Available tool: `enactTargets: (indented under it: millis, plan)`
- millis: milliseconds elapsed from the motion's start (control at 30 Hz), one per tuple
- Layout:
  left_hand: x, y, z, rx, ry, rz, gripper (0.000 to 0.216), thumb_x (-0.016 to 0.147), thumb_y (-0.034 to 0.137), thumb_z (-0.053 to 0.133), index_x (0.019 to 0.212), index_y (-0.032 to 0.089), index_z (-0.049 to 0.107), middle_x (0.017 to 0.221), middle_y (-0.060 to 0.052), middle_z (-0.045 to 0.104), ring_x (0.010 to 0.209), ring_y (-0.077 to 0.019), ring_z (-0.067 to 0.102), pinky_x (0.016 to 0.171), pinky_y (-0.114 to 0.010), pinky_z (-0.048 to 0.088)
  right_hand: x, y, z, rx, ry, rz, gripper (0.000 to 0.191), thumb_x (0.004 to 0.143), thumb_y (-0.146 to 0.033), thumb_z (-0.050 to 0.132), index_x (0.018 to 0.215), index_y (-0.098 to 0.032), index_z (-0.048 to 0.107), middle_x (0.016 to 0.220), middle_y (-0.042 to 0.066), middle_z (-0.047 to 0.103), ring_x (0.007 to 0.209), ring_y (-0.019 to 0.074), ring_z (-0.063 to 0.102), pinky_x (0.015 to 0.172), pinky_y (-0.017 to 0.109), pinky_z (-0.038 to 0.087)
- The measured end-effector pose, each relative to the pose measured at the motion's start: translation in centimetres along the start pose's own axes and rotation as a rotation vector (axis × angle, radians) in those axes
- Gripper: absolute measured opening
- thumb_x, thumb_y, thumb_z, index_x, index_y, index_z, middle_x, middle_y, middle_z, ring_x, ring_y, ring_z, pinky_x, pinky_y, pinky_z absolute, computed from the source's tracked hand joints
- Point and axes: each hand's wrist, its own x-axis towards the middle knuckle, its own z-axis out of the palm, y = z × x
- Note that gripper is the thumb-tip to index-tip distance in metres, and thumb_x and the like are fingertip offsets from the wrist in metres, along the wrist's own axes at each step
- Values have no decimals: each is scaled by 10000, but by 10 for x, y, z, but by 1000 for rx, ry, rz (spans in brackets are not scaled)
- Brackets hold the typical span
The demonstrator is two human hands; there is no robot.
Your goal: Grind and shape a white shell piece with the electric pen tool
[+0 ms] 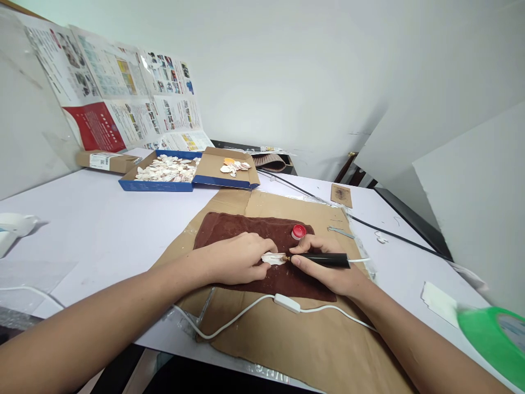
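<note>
My left hand pinches a small, flat white piece, perhaps shell-like, against a dark brown cloth. In my right hand is a black pen-shaped electric tool with a white cord at its back end. Its brass-coloured tip meets the right end of the white piece, or comes very close to it. Just beyond my right fingers stands a small round container, red inside with a white rim. Under the cloth lies a sheet of brown cardboard.
A blue-edged box of similar white pieces stands at the back left, a few more on its lid. A white cord with an inline switch crosses in front. Tweezers lie right; green tape sits near right.
</note>
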Motion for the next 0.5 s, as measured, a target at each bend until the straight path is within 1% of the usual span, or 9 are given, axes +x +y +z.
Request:
enactTargets:
  millis: [300,500]
  plan:
    - [0,0,0,-3,-2,19,268,980,264,524,1180,189,685,1039,-100,733,991,-276,699,799,-362,515,1,1,0,-9,-12,7,259,885,-434,747,756,-229,657,730,1,662,664,163,586,634,307,482]
    - [0,-1,3,11,8,25,264,989,278,524,1164,170,689,1015,-103,738,947,-265,702,760,-350,507,-1,-1,1,-24,-6,24,292,891,-452,741,729,-232,637,727,5,673,694,177,601,658,313,485]
